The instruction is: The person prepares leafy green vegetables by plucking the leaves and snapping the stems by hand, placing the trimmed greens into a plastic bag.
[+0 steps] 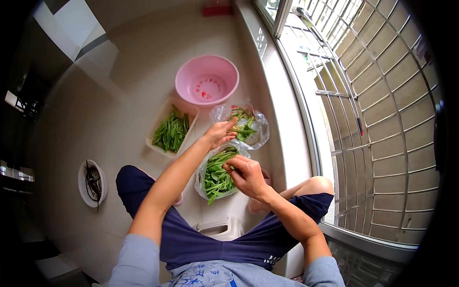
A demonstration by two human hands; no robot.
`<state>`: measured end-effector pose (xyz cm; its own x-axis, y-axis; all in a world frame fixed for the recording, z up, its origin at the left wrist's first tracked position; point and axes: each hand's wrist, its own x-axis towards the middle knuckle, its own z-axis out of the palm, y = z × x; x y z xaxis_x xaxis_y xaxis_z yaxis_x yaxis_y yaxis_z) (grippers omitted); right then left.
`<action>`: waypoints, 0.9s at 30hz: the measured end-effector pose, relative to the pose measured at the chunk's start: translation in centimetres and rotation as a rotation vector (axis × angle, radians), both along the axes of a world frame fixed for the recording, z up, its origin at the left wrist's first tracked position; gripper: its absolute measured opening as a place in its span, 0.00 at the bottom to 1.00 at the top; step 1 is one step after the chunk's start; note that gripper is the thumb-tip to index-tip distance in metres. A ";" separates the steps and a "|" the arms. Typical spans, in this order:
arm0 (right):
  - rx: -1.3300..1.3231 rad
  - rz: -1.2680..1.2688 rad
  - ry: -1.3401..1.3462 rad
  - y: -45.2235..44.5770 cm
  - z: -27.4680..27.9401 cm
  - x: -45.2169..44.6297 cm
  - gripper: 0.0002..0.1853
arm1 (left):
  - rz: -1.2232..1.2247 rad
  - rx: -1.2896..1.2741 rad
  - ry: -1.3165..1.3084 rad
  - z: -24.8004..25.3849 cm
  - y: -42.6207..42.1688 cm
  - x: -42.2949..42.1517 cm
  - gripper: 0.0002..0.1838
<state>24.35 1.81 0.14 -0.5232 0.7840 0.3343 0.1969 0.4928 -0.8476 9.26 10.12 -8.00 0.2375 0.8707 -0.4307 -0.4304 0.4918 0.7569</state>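
My left hand (pixel 222 133) reaches over the near edge of a clear plastic bag (pixel 259 129) that holds leafy scraps (pixel 245 125). Its fingers point right, partly apart, and whether something lies between them is unclear. Lower and to the right, my right hand (pixel 245 176) is closed, thumb against the fingers, at the right side of a second plastic bag (pixel 200 181) full of green leafy vegetables (pixel 218 178). What it pinches, if anything, is too small to make out. A cream basket (pixel 156 128) with green stems (pixel 170 132) stands left of my left hand.
A pink basin (pixel 207 80) stands beyond the basket. At the far left is a white basket (pixel 86 190) with dark, thin pods. A light plastic stool (pixel 222 229) is between my legs. Along the right run a ledge (pixel 292 143) and a window with metal bars.
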 end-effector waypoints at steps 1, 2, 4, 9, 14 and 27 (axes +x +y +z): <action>-0.057 -0.004 -0.005 0.5 -0.2 0.2 0.03 | -0.011 -0.121 0.246 0.0 1.2 0.2 0.23; -0.172 -0.038 0.024 1.0 -0.6 0.4 0.03 | -0.019 -0.243 0.489 0.0 2.1 0.4 0.29; -0.477 -0.079 0.182 2.1 -1.7 0.4 0.07 | -0.044 -0.197 0.545 1.5 2.2 0.1 0.32; -0.882 -0.177 0.434 5.6 -1.6 1.9 0.09 | -0.156 0.098 0.717 6.1 -0.1 -3.7 0.25; -1.188 -0.190 0.594 6.2 -4.7 -1.1 0.08 | 0.188 0.194 0.151 11.6 -5.8 -9.3 0.14; -1.565 -0.411 0.540 7.2 -14.0 -20.9 0.05 | 0.697 0.213 -0.076 13.3 -10.1 -18.7 0.11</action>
<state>3.42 8.96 -13.83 -0.3119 0.5558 -0.7706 -0.3618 -0.8194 -0.4446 -9.41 -0.02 5.33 -0.3800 0.8933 -0.2400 -0.6447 -0.0698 0.7612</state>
